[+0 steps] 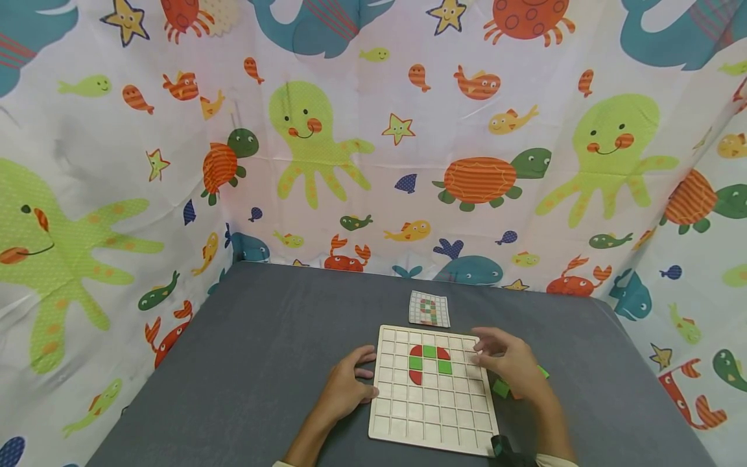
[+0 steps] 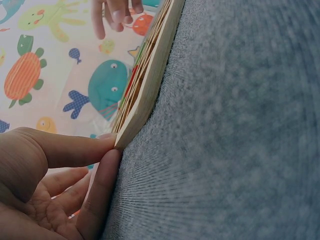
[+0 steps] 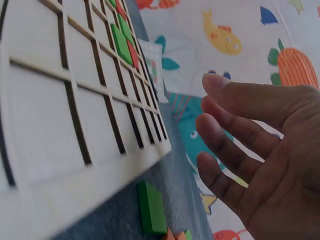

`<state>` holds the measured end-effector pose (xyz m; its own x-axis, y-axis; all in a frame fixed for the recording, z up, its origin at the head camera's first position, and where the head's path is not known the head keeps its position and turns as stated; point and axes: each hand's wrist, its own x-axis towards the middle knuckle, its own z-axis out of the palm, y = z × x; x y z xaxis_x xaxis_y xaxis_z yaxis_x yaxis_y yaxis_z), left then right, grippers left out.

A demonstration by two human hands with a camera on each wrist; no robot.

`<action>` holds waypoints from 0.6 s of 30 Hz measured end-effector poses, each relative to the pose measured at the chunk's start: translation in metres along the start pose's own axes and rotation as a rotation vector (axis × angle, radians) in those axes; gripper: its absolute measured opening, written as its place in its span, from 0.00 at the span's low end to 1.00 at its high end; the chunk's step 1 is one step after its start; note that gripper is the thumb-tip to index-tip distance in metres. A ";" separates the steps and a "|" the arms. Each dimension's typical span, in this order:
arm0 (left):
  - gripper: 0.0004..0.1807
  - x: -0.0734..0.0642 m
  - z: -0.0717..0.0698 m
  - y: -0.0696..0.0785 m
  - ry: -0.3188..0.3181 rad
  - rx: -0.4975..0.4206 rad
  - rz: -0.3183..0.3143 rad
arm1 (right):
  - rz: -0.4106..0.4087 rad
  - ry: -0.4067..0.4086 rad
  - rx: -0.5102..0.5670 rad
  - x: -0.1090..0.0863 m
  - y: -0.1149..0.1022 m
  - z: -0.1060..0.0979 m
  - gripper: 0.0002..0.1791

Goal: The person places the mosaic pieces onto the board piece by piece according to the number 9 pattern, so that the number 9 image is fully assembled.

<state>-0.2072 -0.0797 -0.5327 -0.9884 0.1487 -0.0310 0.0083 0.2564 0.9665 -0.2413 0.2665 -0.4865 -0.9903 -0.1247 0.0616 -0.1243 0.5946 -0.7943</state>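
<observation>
The wooden grid board (image 1: 434, 412) lies flat before you, its left edge pinched between the thumb and a finger of your left hand (image 1: 344, 386). Your right hand (image 1: 510, 366) hangs at the board's upper right edge with nothing in it; its fingers are loosely curved, and the thumb stands a little apart from them.

Inside the board's cells, towards the top, you have six pieces. The top row of them reads a red piece (image 1: 415, 350) with a rounded side, a green square (image 1: 429, 351), and another red piece. Beneath that are two green squares with a bare cell between them, and one more red piece sits under the left-hand green square. The cells nearer you are bare.

Just beyond the right edge, partly hidden by your right hand, lie loose pieces: a green block (image 3: 151, 207) and, beside it, some orange-red and green ones. Past the board's far edge you have a small card (image 1: 428, 309) printed with a grid and a red and green figure.

Everything rests on a dark grey cloth surface (image 1: 280, 324). Around it hangs a white curtain (image 1: 362, 253) printed with octopuses, turtles, crabs, whales and fish.
</observation>
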 end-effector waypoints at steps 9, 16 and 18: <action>0.46 0.000 0.000 0.000 -0.005 -0.006 -0.002 | 0.087 0.056 0.006 -0.008 0.016 -0.020 0.31; 0.46 0.000 0.000 0.002 -0.001 -0.007 -0.009 | 0.105 0.095 0.007 -0.015 0.031 -0.035 0.34; 0.46 0.000 0.000 0.002 -0.002 -0.009 -0.010 | 0.119 0.099 -0.005 -0.016 0.036 -0.038 0.34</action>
<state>-0.2068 -0.0794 -0.5306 -0.9882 0.1478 -0.0407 -0.0026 0.2494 0.9684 -0.2324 0.3195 -0.4931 -0.9993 0.0260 0.0269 -0.0057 0.6045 -0.7966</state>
